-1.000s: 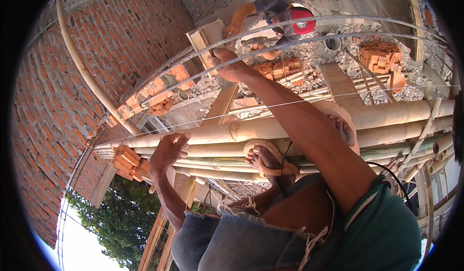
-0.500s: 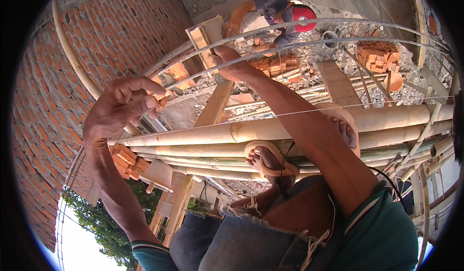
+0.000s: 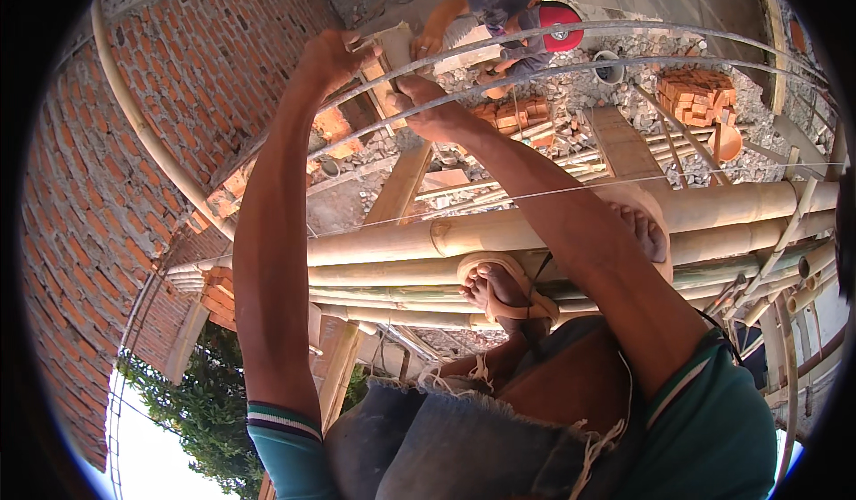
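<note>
My left hand [image 3: 332, 60] is raised at the upper left edge of an upright wooden board [image 3: 383, 77]. Its fingers are bent at the edge, and part of the grip is hidden. Lower on the same board, my right hand [image 3: 430, 115] has its fingers closed on the right side. Two long grey metal bars curve across here; the lower bar [image 3: 535, 73] crosses by my right hand, and the upper bar [image 3: 499, 45] passes near the board's top. Just beyond, a co-worker's hand [image 3: 428, 44] is at the board's far right side.
My sandalled feet [image 3: 499, 290] stand on bamboo poles [image 3: 374, 249]. A thin string [image 3: 535, 194] runs across above them. A co-worker in a red cap [image 3: 560, 28] is below. Stacked bricks [image 3: 695, 97], a bucket [image 3: 609, 68] and rubble lie lower down. A brick wall [image 3: 107, 188] rises at left.
My left hand has moved up and to the right, from beside the bars' left ends to the board. My right hand has stayed at the board.
</note>
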The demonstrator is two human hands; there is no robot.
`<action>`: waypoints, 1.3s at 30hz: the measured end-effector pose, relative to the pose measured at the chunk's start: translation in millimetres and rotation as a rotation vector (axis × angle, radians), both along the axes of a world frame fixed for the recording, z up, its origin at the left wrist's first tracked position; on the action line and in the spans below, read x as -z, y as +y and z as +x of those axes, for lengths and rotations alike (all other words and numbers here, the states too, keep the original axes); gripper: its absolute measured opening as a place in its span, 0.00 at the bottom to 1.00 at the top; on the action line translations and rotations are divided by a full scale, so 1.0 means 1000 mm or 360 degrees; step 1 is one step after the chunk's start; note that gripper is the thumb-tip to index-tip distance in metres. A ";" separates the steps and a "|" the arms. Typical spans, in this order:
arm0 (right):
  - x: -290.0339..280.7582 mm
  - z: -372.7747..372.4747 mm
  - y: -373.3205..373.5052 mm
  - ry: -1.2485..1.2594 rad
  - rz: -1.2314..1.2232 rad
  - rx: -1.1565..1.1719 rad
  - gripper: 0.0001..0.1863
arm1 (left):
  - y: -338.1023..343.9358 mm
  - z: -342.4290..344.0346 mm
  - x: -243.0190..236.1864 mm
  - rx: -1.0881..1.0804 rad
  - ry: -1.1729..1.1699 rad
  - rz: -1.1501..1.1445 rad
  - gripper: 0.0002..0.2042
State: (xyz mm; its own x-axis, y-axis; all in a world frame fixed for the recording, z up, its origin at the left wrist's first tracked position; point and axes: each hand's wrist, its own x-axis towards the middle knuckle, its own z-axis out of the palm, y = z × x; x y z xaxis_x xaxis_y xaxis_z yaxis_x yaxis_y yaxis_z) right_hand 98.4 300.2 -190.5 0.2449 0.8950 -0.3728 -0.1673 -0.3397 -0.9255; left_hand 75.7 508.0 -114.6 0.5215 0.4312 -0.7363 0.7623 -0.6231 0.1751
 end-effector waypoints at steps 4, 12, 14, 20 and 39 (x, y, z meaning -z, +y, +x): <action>0.001 -0.001 0.002 0.0042 -0.0118 -0.0052 0.15 | -0.001 -0.005 0.002 -0.0196 -0.0066 0.0001 0.37; -0.003 0.002 0.001 0.0007 -0.0025 -0.0021 0.14 | -0.005 0.001 -0.003 -0.0375 -0.0042 -0.0011 0.35; -0.004 0.002 0.001 0.0034 -0.0032 -0.0026 0.14 | -0.005 0.001 -0.004 -0.0438 -0.0017 -0.0072 0.36; -0.003 0.002 0.001 0.0056 -0.0010 -0.0006 0.15 | -0.004 0.001 -0.005 -0.0464 0.0003 -0.0097 0.35; 0.001 -0.002 0.001 0.0011 0.0062 0.0064 0.12 | -0.008 0.007 -0.011 -0.0541 -0.0003 -0.0118 0.35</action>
State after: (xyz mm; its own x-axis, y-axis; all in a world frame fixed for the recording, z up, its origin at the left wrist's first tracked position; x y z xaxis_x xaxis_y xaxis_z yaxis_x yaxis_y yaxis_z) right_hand 96.2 301.6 -191.1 0.2787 0.8982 -0.3399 -0.1869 -0.2964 -0.9366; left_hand 82.3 500.0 -104.0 0.3586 0.5258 -0.7713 0.9238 -0.3189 0.2121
